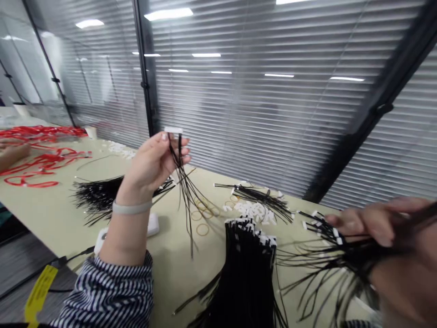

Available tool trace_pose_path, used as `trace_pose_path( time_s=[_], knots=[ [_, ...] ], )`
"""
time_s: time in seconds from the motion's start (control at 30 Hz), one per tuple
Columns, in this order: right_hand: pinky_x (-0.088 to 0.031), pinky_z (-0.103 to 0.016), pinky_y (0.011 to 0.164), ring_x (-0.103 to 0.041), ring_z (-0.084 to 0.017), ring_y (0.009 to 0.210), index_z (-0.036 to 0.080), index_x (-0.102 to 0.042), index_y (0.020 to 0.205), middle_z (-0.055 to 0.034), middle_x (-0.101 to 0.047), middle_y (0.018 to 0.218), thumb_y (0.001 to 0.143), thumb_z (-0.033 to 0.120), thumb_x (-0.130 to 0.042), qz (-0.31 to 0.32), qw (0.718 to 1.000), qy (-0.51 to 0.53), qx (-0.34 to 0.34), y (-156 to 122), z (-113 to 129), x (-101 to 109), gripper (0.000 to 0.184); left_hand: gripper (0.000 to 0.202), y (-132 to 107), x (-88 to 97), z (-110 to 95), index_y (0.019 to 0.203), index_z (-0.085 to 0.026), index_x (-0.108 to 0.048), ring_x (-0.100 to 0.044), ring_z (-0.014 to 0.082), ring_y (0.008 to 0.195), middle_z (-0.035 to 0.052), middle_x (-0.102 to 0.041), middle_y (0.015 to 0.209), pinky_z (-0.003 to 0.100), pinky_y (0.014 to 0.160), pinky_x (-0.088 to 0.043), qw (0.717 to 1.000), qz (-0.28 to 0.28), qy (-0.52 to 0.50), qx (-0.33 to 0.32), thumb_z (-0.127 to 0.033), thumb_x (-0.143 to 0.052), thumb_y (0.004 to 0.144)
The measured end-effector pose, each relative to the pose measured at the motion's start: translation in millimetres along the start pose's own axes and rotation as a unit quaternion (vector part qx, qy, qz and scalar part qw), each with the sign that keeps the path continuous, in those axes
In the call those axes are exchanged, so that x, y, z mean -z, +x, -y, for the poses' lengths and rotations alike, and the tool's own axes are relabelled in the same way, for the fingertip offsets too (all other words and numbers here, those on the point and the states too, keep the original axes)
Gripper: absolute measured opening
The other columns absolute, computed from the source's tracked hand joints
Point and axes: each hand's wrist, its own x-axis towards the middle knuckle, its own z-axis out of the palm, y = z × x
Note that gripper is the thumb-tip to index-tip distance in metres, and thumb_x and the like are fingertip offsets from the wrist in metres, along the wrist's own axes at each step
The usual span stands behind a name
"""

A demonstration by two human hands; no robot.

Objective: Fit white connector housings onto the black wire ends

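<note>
Item 1. Left hand (153, 161), raised, fingertips pinched on a white connector (173, 130); one small bunch of black wires (186, 196) hangs from it, loose ends just above the table (51, 214). Grey wristband (131, 208), striped sleeve (109, 291).

Item 2. Right hand (372, 221), low at the right edge, blurred; fingers appear closed round a splayed wire bundle (327, 262) with white tips.

Handling note (judgement): pinch close under the connector so the strands drop straight and can be checked one by one; hold the raised bunch well apart from the splayed wire bundle, since loose ends would tangle easily; grip lightly so that no strand is pulled out of the housing.

Count, outward from the hands:
- the person's own hands: 2, both grasping
- connectors held up: 1
- standing bundle (251, 269), white-capped, centre front: 1
- loose black heap (94, 196), behind the left wrist: 1
- rear black heap (259, 196): 1
- white housings (254, 210), one mound, too many to count
- rubber bands (202, 229): several, overlapping, number unclear
- white block (153, 224) beside the wrist: 1
- yellow tag (39, 291): 1
- red wires (44, 159), one spread, far left
- co-worker's hand (12, 152): 1, resting by the red wires
</note>
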Motion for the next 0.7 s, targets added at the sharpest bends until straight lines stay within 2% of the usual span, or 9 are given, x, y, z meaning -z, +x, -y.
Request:
trace_pose_path(
  time_s=[0.07,0.13,0.2,0.27,0.37,0.5,0.6,0.7],
  knots=[
    [-0.03,-0.027,0.036,-0.034,-0.009,0.04,0.026,-0.057,0.073,0.0015,-0.035,0.052,0.081,0.04,-0.052,0.041,0.996,0.045,-0.061,-7,-3,-17,0.017,0.017,-8,-17.8,2,0.082,-0.017,-0.056,-0.063,0.0118,0.072,0.0038,-0.064,0.089,0.028,0.071,-0.055,0.995,0.031,-0.079,0.048,-0.02,-0.041,0.089],
    [-0.02,-0.022,0.033,-0.028,-0.005,0.038,0.024,-0.058,0.077,0.0028,-0.037,0.054,0.084,0.043,-0.049,0.085,0.988,0.071,-0.11,-15,-11,-31,0.023,0.018,-14,-32.1,6,0.084,-0.016,-0.058,-0.064,0.0137,0.078,0.0051,-0.064,0.091,0.029,0.075,-0.055,0.989,0.043,-0.101,0.096,-0.02,-0.041,0.089],
    [-0.019,-0.019,0.034,-0.029,-0.004,0.04,0.022,-0.059,0.082,0.0035,-0.039,0.057,0.082,0.047,-0.051,0.114,0.984,0.075,-0.118,-21,-21,-41,0.026,0.018,-21,-43.2,8,0.086,-0.016,-0.058,-0.065,0.0148,0.082,0.0057,-0.065,0.093,0.03,0.078,-0.055,0.981,0.063,-0.122,0.14,-0.02,-0.041,0.089],
    [-0.021,-0.018,0.037,-0.03,-0.003,0.043,0.022,-0.06,0.087,0.0048,-0.039,0.058,0.078,0.042,-0.06,0.135,0.982,0.055,-0.12,-25,-30,-47,0.022,0.015,-27,-51.5,9,0.086,-0.016,-0.057,-0.066,0.0157,0.084,0.0052,-0.065,0.092,0.031,0.08,-0.055,0.969,0.098,-0.151,0.171,-0.018,-0.042,0.089],
    [-0.022,-0.016,0.037,-0.03,-0.003,0.044,0.022,-0.06,0.087,0.0066,-0.036,0.055,0.073,0.033,-0.067,0.156,0.978,0.024,-0.137,-31,-37,-54,0.019,0.011,-36,-59.9,10,0.095,-0.02,-0.055,-0.066,0.0172,0.088,0.0034,-0.066,0.091,0.034,0.085,-0.053,0.953,0.155,-0.185,0.183,-0.017,-0.047,0.087],
    [-0.02,-0.015,0.037,-0.028,-0.001,0.042,0.019,-0.06,0.08,0.0054,-0.042,0.057,0.075,0.033,-0.065,0.169,0.97,0.064,-0.163,-38,-36,-63,0.015,0.028,-46,-67.7,11,0.112,-0.025,-0.052,-0.064,0.0178,0.094,0.0021,-0.065,0.093,0.034,0.09,-0.05,0.929,0.215,-0.228,0.197,-0.017,-0.052,0.085],
    [-0.019,-0.016,0.036,-0.029,0.0,0.04,0.018,-0.059,0.079,0.0022,-0.051,0.066,0.079,0.037,-0.06,0.168,0.966,0.096,-0.174,-40,-35,-69,0.019,0.035,-52,-74.4,13,0.119,-0.025,-0.051,-0.063,0.0184,0.098,0.0018,-0.065,0.094,0.032,0.091,-0.049,0.914,0.232,-0.246,0.225,-0.017,-0.053,0.085],
    [-0.019,-0.015,0.034,-0.029,0.0,0.038,0.018,-0.054,0.078,0.0031,-0.051,0.066,0.08,0.038,-0.058,0.146,0.967,0.116,-0.172,-41,-37,-73,0.02,0.034,-57,-81.9,15,0.115,-0.024,-0.053,-0.062,0.0202,0.1,0.0023,-0.065,0.093,0.033,0.091,-0.049,0.922,0.225,-0.226,0.221,-0.019,-0.058,0.082]
  ],
)
